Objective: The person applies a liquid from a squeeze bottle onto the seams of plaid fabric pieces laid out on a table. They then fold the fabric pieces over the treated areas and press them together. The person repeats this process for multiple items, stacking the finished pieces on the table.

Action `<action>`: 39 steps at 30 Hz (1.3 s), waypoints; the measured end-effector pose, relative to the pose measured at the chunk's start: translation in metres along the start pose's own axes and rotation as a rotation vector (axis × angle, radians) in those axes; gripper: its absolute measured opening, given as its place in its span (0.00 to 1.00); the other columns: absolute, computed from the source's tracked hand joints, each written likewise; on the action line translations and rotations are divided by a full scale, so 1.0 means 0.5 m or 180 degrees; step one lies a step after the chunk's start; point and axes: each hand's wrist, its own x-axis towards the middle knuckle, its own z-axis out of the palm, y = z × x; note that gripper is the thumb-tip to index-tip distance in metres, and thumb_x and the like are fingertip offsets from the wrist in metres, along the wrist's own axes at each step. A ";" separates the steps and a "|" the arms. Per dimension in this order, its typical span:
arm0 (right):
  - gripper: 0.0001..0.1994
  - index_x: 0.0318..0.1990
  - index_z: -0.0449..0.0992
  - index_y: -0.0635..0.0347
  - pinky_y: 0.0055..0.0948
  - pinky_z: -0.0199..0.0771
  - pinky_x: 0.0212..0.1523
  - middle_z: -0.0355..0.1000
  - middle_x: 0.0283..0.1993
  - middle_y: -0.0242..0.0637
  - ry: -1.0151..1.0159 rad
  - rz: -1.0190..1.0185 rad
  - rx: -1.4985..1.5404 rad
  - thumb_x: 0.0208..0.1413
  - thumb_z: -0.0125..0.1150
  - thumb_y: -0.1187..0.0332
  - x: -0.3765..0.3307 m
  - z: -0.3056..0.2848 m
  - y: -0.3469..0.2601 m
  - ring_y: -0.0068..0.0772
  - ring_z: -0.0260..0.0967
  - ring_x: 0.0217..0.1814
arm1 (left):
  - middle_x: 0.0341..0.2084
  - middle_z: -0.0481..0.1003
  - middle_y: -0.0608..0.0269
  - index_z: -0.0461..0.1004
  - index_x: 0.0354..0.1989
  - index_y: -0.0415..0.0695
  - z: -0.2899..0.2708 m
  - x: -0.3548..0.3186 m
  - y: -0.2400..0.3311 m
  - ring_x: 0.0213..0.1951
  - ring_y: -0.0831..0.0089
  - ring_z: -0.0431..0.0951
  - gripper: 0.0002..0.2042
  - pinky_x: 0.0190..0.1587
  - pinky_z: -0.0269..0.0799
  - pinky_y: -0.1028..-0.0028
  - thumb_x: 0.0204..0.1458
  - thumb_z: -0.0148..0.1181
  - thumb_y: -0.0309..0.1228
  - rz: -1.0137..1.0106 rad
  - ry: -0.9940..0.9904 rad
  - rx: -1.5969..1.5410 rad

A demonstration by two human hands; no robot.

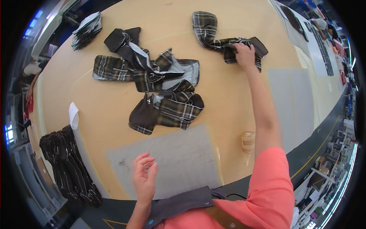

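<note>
My right hand [245, 56] reaches far across the table, its fingers closed on a dark plaid garment piece [206, 30]. That piece lies bent, with a plain dark section [259, 46] at its right end. My left hand [145, 176] hovers near the table's front, open and empty, with its fingers loosely curved. Beyond it lies a plaid piece with a dark brown panel [179, 110]. A larger heap of plaid pieces [114, 69] with zips and pale grey lining spreads farther back, touching or close to that piece.
A tan table [225, 103] carries a grey sheet [179, 160] in front and another grey sheet [291, 103] at right. A roll of tape [248, 140] stands beside my right forearm. Dark zipped strips [68, 164] hang over the left edge; stacked cut pieces [87, 30] lie far left.
</note>
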 end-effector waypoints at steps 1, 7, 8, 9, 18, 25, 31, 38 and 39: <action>0.18 0.52 0.73 0.46 0.51 0.55 0.63 0.73 0.51 0.34 0.0483 -0.0121 0.0351 0.51 0.56 0.70 0.002 -0.007 0.025 0.37 0.69 0.55 | 0.54 0.62 0.55 0.72 0.44 0.40 -0.003 -0.006 0.000 0.52 0.73 0.66 0.10 0.52 0.66 0.73 0.53 0.58 0.21 -0.0030 0.0015 -0.0042; 0.15 0.47 0.78 0.59 0.25 0.68 0.46 0.78 0.42 0.34 0.1369 0.0699 0.3520 0.57 0.63 0.62 -0.078 -0.244 0.050 0.25 0.72 0.43 | 0.54 0.63 0.55 0.71 0.44 0.40 -0.036 -0.038 -0.006 0.53 0.73 0.66 0.09 0.52 0.66 0.73 0.55 0.56 0.23 -0.0071 0.0113 -0.0278; 0.16 0.47 0.78 0.62 0.23 0.67 0.47 0.77 0.41 0.32 0.1484 0.0730 0.4159 0.56 0.64 0.61 -0.100 -0.294 0.042 0.20 0.69 0.44 | 0.54 0.64 0.55 0.71 0.44 0.40 -0.040 -0.042 -0.009 0.53 0.73 0.66 0.09 0.52 0.66 0.73 0.55 0.56 0.24 -0.0030 0.0134 -0.0280; 0.16 0.47 0.78 0.64 0.21 0.66 0.47 0.76 0.43 0.28 0.1602 0.0740 0.4539 0.55 0.66 0.63 -0.123 -0.348 0.031 0.19 0.68 0.44 | 0.54 0.64 0.56 0.71 0.44 0.40 -0.044 -0.046 -0.012 0.53 0.73 0.66 0.09 0.53 0.66 0.73 0.56 0.56 0.25 0.0010 0.0147 -0.0280; 0.20 0.56 0.70 0.62 0.34 0.69 0.58 0.71 0.56 0.39 0.0911 0.0287 0.7029 0.62 0.56 0.61 -0.354 -0.710 -0.138 0.36 0.70 0.56 | 0.57 0.63 0.54 0.62 0.62 0.43 -0.027 -0.050 -0.029 0.57 0.69 0.65 0.26 0.58 0.60 0.68 0.55 0.60 0.33 -0.0412 -0.0400 -0.1460; 0.24 0.62 0.64 0.60 0.50 0.63 0.63 0.65 0.62 0.45 -0.1332 -0.0398 0.8533 0.65 0.46 0.55 -0.566 -0.610 -0.288 0.48 0.64 0.63 | 0.58 0.63 0.55 0.55 0.65 0.49 -0.028 -0.062 0.010 0.58 0.67 0.65 0.31 0.56 0.65 0.62 0.54 0.62 0.38 -0.0369 -0.1382 -0.2780; 0.25 0.60 0.66 0.62 0.52 0.66 0.60 0.67 0.60 0.46 -0.0696 0.0820 0.9044 0.64 0.48 0.53 -0.733 -0.414 -0.371 0.49 0.66 0.60 | 0.36 0.78 0.66 0.73 0.47 0.39 -0.061 -0.152 -0.047 0.35 0.78 0.76 0.14 0.40 0.72 0.76 0.54 0.62 0.30 -0.0635 -0.1062 -0.2406; 0.35 0.58 0.66 0.53 0.77 0.39 0.62 0.60 0.63 0.46 -0.0587 0.4604 0.8917 0.55 0.42 0.34 -0.941 -0.163 -0.505 0.58 0.45 0.71 | 0.32 0.77 0.71 0.77 0.42 0.38 -0.272 -0.164 -0.286 0.33 0.83 0.71 0.11 0.39 0.67 0.78 0.54 0.62 0.31 -0.0284 -0.0410 -0.0548; 0.37 0.60 0.63 0.53 0.77 0.37 0.63 0.57 0.65 0.45 -0.0613 0.4329 0.9025 0.54 0.42 0.33 -0.964 -0.160 -0.515 0.59 0.41 0.72 | 0.32 0.77 0.71 0.77 0.42 0.38 -0.297 -0.167 -0.310 0.33 0.83 0.71 0.11 0.39 0.67 0.78 0.54 0.62 0.31 -0.0387 -0.0411 -0.0440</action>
